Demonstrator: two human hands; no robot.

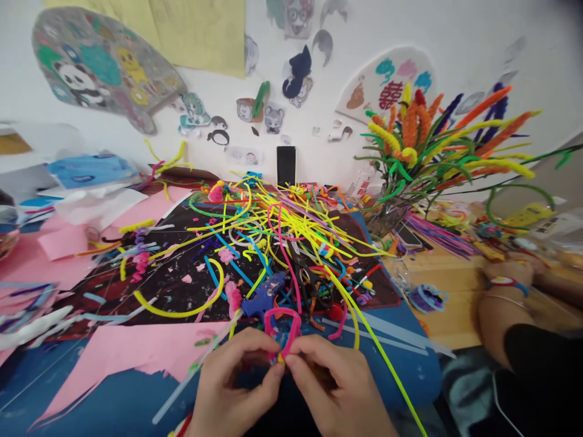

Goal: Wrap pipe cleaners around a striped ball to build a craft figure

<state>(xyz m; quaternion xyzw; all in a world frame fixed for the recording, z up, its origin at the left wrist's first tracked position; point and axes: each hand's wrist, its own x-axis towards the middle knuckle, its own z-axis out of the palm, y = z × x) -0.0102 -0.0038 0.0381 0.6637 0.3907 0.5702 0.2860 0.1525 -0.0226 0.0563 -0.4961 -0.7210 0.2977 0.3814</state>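
A bright pink pipe cleaner (282, 311), bent into a loop, stands up between my two hands near the table's front edge. My left hand (241, 379) pinches its left lower end between thumb and fingertips. On the other side, my right hand (332, 379) pinches the right lower end, with a small yellow bit showing at the fingertips. Blue pieces appear through the loop, though whether they belong to it I cannot tell. Just beyond lies a blue glue gun (264, 295) with a translucent glue stick (195, 370) near my left hand.
Yellow pipe cleaners (296, 221) pile up mid-table around black scissors (314, 282). Torn pink paper (122, 352) lies at left. A vase of pipe-cleaner flowers (423, 133) stands at right, near another person's arm (501, 309). Clear glue sticks (378, 334) lie at the front right.
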